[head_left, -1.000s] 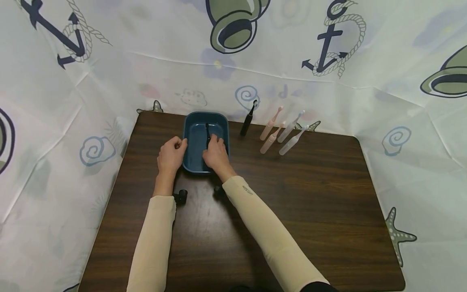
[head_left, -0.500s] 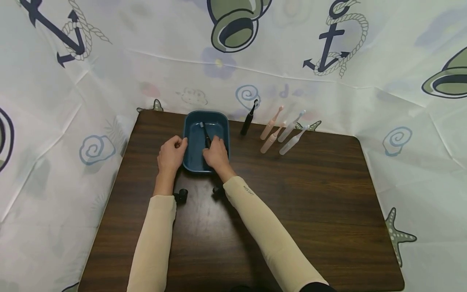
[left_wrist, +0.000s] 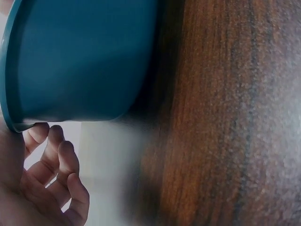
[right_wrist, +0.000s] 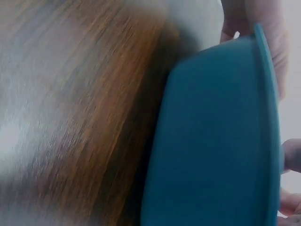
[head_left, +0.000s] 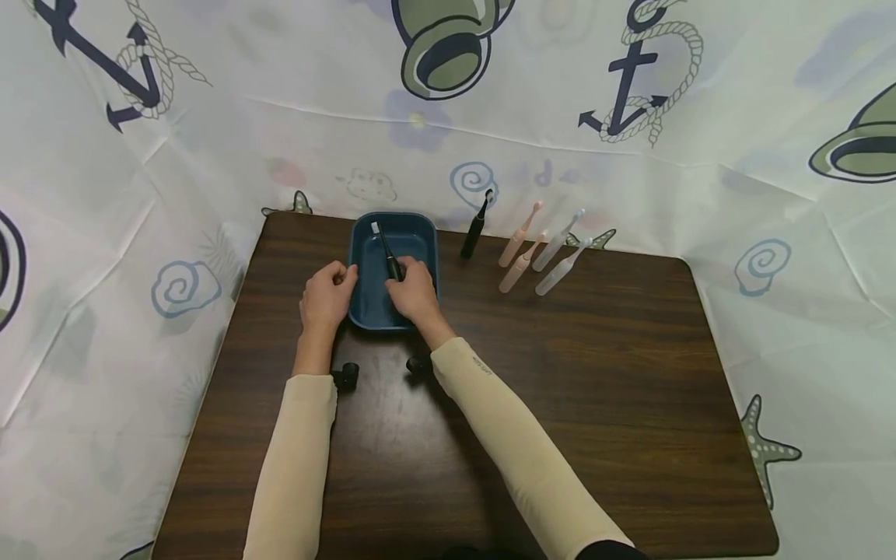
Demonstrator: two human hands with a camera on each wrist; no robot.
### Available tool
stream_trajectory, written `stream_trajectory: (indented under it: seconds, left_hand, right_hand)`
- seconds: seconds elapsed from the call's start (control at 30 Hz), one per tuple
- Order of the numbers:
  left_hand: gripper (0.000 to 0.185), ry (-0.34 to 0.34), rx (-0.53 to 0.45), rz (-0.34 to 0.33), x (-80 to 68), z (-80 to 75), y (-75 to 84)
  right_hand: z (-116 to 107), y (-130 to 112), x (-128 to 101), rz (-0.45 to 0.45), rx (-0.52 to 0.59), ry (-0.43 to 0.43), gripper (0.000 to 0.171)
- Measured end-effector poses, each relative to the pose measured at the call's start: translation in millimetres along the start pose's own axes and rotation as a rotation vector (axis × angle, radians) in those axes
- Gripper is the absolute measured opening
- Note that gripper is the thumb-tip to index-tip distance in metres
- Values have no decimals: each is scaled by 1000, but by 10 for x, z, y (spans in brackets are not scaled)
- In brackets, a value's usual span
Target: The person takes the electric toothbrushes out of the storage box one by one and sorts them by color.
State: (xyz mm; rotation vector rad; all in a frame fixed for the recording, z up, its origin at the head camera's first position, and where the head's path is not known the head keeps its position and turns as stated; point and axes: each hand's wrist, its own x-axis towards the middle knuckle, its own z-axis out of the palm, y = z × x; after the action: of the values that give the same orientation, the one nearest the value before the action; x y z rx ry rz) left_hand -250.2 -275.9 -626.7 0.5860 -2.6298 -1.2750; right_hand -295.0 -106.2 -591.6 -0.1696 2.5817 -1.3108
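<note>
In the head view, a dark blue rectangular tray (head_left: pixel 369 299) stands at the back left of the table. Inside it lies a black electric toothbrush (head_left: pixel 386 250), its pale-bristled head toward the back left. My right hand (head_left: pixel 416 292) reaches into the tray and holds this toothbrush by its handle end, which the fingers partly hide. At the tray's left side, my left hand (head_left: pixel 327 297) grips the rim with curled fingers; the left wrist view puts those fingers (left_wrist: pixel 68 157) against the outer wall under the rim. The tray wall (right_wrist: pixel 211 136) covers most of my right hand in the right wrist view.
A second black electric toothbrush (head_left: pixel 474 233) stands right of the tray. Farther right are two pink toothbrushes (head_left: pixel 516 272) and two white toothbrushes (head_left: pixel 558 274). All are on the brown wooden table (head_left: pixel 595 389), near its back edge. A patterned cloth (head_left: pixel 350 140) hangs behind.
The toothbrush in the tray has swung its head leftward and toward the back, from nearly straight to slanted. My right hand has shifted only slightly; my left hand stays at the rim.
</note>
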Motion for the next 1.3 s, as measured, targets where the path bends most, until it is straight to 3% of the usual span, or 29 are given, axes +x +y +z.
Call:
stream_trajectory:
  seconds: [0.47, 0.83, 1.3]
  left_hand:
    - [47, -36, 38, 35, 2, 28, 64]
    - [46, -46, 40, 17, -18, 19, 64]
    - [50, -43, 55, 14, -59, 3, 108]
  right_hand:
    - [-152, -110, -99, -79, 94, 49, 48]
    - [-259, -169, -134, -177, 144, 90, 48]
    - [-613, -188, -138, -203, 297, 206, 48]
